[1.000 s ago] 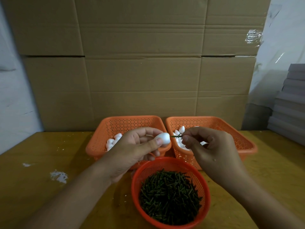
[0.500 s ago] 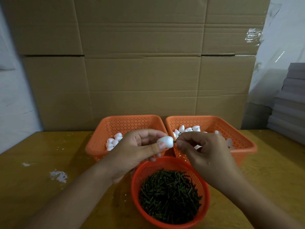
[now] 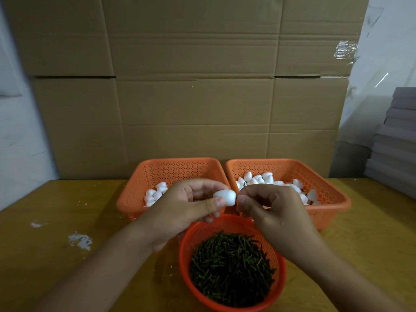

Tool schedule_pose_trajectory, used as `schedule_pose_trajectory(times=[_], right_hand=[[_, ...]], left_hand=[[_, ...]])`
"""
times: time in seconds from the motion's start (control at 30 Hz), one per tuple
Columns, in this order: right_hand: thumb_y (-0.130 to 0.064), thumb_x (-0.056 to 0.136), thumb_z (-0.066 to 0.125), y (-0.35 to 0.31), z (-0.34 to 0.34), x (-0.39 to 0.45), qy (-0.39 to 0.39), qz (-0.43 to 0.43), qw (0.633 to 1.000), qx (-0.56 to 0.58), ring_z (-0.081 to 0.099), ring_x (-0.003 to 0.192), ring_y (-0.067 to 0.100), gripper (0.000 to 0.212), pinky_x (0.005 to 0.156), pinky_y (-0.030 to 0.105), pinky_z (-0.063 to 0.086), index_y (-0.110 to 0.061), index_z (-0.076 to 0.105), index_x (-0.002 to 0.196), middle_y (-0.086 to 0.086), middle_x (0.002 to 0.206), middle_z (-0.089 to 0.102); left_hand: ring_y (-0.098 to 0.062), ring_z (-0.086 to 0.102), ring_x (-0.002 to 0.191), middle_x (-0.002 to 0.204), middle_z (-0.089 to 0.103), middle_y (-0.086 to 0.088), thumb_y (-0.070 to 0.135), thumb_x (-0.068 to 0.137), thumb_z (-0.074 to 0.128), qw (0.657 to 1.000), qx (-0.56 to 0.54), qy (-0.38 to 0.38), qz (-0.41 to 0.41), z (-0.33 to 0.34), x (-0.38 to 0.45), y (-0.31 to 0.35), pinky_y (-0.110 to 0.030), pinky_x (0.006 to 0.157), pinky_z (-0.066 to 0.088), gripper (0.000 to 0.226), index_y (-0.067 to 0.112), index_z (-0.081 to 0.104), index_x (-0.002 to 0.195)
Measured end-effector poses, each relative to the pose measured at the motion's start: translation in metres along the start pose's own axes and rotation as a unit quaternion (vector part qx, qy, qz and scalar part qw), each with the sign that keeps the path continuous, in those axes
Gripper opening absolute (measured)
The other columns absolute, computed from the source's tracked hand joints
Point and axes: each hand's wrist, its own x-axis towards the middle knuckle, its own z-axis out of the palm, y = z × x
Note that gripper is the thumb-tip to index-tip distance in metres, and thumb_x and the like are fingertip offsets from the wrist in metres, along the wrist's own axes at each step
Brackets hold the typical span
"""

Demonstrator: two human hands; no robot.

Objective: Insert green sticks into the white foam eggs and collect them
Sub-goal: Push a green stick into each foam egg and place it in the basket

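On the worktop (image 3: 56, 262) we have two square baskets at the back edge: the left basket (image 3: 139, 194) with plain eggs, the right basket (image 3: 333, 199) with more eggs, some showing green. The round basket (image 3: 279, 273) of sticks (image 3: 231, 269) sits at the near edge. Above it our left hand (image 3: 184, 208) pinches one egg (image 3: 225, 197) in closed fingers. A second ago a stick showed between the hands; now our right hand (image 3: 274, 210) has its closed fingers against the egg's tip and the stick is hidden, so it is likely seated. Nothing blocks the right basket.
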Motion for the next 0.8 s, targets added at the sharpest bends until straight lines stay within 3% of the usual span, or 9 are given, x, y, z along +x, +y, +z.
schedule_pose_trajectory(times=[0.13, 0.27, 0.43, 0.57, 0.8], right_hand=[[-0.014, 0.092, 0.067, -0.004, 0.000, 0.000, -0.018, 0.026, 0.999, 0.028, 0.059, 0.059, 0.019, 0.022, 0.057, 0.037, 0.046, -0.024, 0.072, 0.073, 0.001, 0.065, 0.068], [-0.013, 0.092, 0.067, -0.008, 0.000, 0.001, -0.064, 0.084, 0.990, 0.094, 0.055, 0.054, 0.007, 0.018, 0.052, 0.022, 0.043, -0.015, 0.073, 0.076, 0.008, 0.064, 0.068], [-0.017, 0.090, 0.069, -0.009, 0.011, -0.005, -0.125, 0.205, 0.934, 0.263, 0.066, 0.067, 0.010, 0.011, 0.054, 0.018, 0.048, -0.015, 0.073, 0.080, 0.003, 0.074, 0.072], [-0.035, 0.072, 0.077, -0.007, 0.020, -0.009, -0.105, 0.241, 0.906, 0.331, 0.067, 0.071, 0.009, 0.020, 0.055, 0.018, 0.048, -0.017, 0.075, 0.082, 0.003, 0.079, 0.073], [-0.035, 0.066, 0.077, -0.010, 0.024, -0.011, -0.067, 0.237, 0.915, 0.320, 0.065, 0.067, 0.008, 0.036, 0.053, 0.016, 0.047, -0.006, 0.074, 0.087, 0.003, 0.077, 0.074]], left_hand=[[-0.009, 0.069, 0.081, 0.111, 0.074, -0.006, 0.028, 0.082, 0.075, 1.000, 0.010, 0.008, 0.000, -0.001, 0.000, 0.001, -0.021, 0.073, 0.056, 0.024, 0.028, 0.076, 0.106], [-0.010, 0.069, 0.081, 0.108, 0.075, -0.005, 0.028, 0.081, 0.075, 0.999, 0.028, 0.022, 0.011, -0.003, -0.001, 0.005, -0.021, 0.071, 0.055, 0.029, 0.026, 0.074, 0.110], [-0.011, 0.069, 0.078, 0.107, 0.075, -0.001, 0.031, 0.076, 0.075, 0.999, 0.002, 0.050, 0.003, -0.001, -0.001, 0.006, -0.022, 0.069, 0.056, 0.040, 0.025, 0.069, 0.116], [-0.011, 0.069, 0.078, 0.104, 0.075, 0.000, 0.032, 0.077, 0.074, 0.998, -0.005, 0.066, -0.003, 0.000, 0.000, 0.006, -0.023, 0.070, 0.056, 0.042, 0.022, 0.068, 0.117], [-0.013, 0.072, 0.085, 0.107, 0.075, 0.000, 0.030, 0.074, 0.077, 0.998, 0.017, 0.056, -0.007, 0.002, -0.002, 0.008, -0.022, 0.070, 0.056, 0.042, 0.021, 0.068, 0.115]])
